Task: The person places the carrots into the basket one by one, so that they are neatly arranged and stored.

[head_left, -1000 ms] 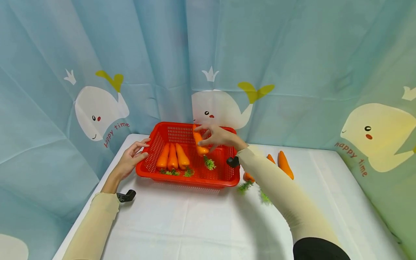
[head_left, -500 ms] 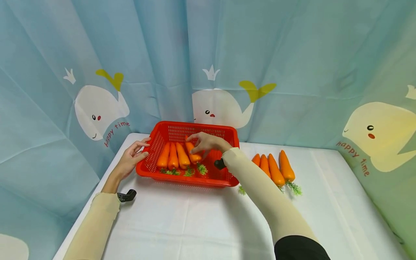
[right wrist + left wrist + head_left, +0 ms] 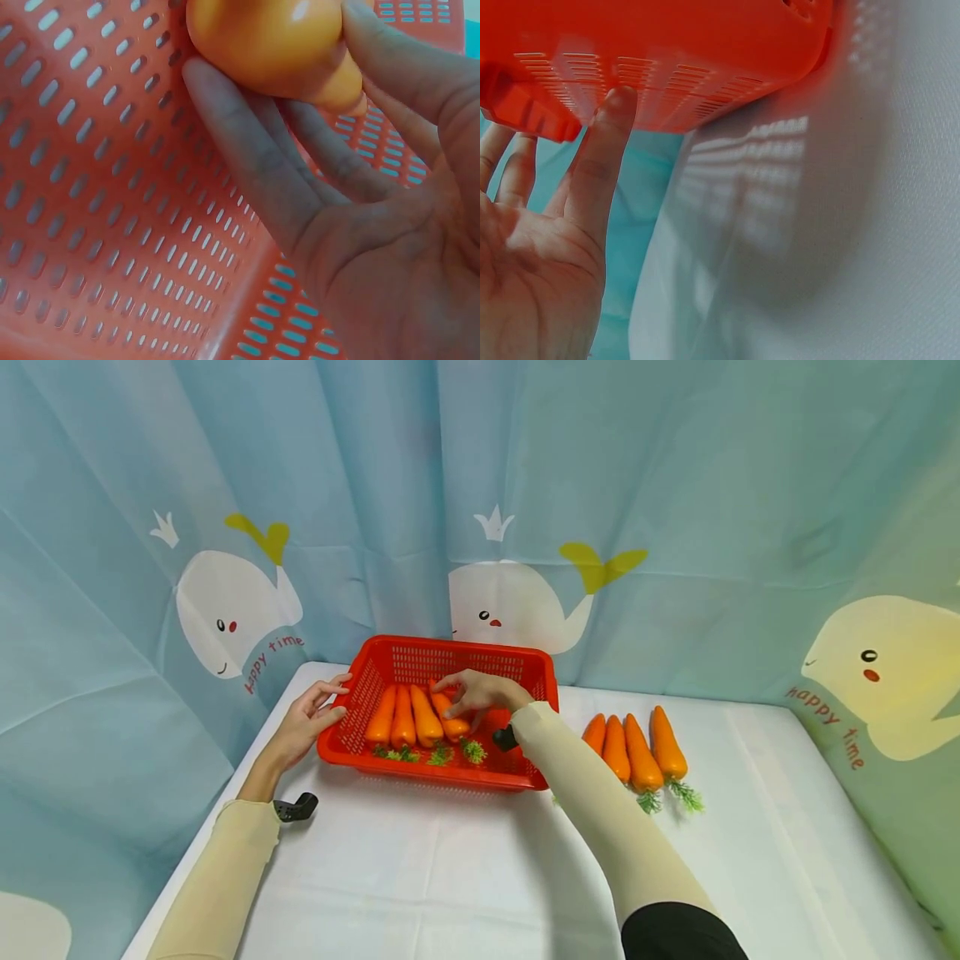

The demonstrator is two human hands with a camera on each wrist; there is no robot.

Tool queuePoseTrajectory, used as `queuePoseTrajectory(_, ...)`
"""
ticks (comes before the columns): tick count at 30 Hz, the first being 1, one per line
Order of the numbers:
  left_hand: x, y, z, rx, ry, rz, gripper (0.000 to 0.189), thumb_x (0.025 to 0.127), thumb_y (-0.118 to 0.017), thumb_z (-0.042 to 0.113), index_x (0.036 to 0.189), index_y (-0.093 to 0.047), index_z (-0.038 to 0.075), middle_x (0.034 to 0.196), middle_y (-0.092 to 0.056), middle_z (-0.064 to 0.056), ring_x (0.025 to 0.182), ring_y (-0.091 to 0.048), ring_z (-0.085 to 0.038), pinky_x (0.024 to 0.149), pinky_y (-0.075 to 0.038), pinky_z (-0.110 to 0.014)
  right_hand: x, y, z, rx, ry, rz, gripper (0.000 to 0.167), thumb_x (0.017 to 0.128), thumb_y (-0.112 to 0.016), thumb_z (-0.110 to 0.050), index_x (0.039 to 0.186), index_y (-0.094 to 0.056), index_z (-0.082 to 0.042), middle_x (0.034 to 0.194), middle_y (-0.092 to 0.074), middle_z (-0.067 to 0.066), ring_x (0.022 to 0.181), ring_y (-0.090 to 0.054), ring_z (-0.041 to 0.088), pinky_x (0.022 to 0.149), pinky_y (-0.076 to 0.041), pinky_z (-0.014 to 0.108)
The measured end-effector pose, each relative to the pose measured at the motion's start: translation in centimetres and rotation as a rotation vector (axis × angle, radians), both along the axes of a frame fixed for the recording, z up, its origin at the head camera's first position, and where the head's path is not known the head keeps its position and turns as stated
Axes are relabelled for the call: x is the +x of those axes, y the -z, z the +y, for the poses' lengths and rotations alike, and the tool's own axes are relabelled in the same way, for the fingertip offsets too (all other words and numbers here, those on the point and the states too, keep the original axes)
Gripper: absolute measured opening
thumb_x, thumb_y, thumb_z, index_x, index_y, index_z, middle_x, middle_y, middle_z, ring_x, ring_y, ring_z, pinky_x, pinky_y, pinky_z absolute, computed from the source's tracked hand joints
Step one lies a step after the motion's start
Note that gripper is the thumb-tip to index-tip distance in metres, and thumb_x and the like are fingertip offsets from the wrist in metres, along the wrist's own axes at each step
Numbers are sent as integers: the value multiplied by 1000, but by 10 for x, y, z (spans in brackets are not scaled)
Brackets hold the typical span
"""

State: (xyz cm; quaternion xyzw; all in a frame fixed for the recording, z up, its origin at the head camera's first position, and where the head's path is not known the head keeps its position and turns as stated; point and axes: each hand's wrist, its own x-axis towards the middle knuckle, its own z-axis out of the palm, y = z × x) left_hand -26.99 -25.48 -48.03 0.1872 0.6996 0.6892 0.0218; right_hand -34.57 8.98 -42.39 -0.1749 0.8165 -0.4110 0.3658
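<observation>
The right hand (image 3: pixel 483 691) is inside the red basket (image 3: pixel 450 782), pinching a carrot (image 3: pixel 454 727); the right wrist view shows its thumb on one side and fingertips on the other. This carrot is just to the right of three more carrots (image 3: pixel 402 720), which lie side by side in the left part of the basket, their narrow tips toward the back and their green tops (image 3: pixel 403 755) toward the front. Whether the pinched carrot rests on the basket floor cannot be made out. The left hand (image 3: pixel 298 727) is spread at the basket's left end, fingertips at the rim and the thumb, nearly straight, against the outer wall. Four other carrots (image 3: pixel 642 760) lie on the white counter (image 3: pixel 450 877), to the right of the basket, also with tips toward the back; the right sleeve (image 3: pixel 600 810) covers part of the leftmost ones. The left sleeve (image 3: pixel 225 877) is beige too. Behind the counter hangs a pale blue curtain (image 3: pixel 697 485) printed with white whales (image 3: pixel 232 610) and the words "happy time".
</observation>
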Motion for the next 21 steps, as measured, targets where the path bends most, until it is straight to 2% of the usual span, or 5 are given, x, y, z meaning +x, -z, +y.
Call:
queuePoseTrajectory(5, 0, -2, 1, 6, 3, -1, 28, 102, -59, 0, 127, -50, -8, 164, -32, -20, 137, -49, -16, 97, -52, -21, -4, 3, 3, -6, -29, -27, 64, 96, -69, -3, 154, -47, -17, 153, -45, 16, 122, -58, 33, 81, -62, 48)
queuePoseTrajectory(10, 1, -4, 1, -3, -3, 6, 27, 102, -60, 0, 126, -51, -7, 163, -33, -20, 143, -44, -21, 98, -51, -20, -3, 4, 3, -5, -27, -41, 64, 96, -69, -3, 155, -46, -17, 154, -45, 17, 125, -56, 33, 82, -62, 48)
queuePoseTrajectory(16, 1, -3, 1, 4, -1, -1, 28, 102, -59, 0, 127, -50, -8, 164, -32, -19, 145, -41, -26, 99, -51, -20, -1, 6, 2, 1, -7, -55, 63, 96, -69, -3, 153, -48, -17, 153, -46, 19, 124, -57, 32, 82, -61, 48)
queuePoseTrajectory(21, 1, -1, 1, 13, -1, 0, 27, 102, -60, -1, 126, -51, -7, 164, -31, -20, 142, -44, -21, 98, -51, -21, -1, 6, 1, 7, -5, -45, 61, 96, -69, -4, 153, -49, -18, 151, -46, 16, 113, -61, 28, 82, -62, 48)
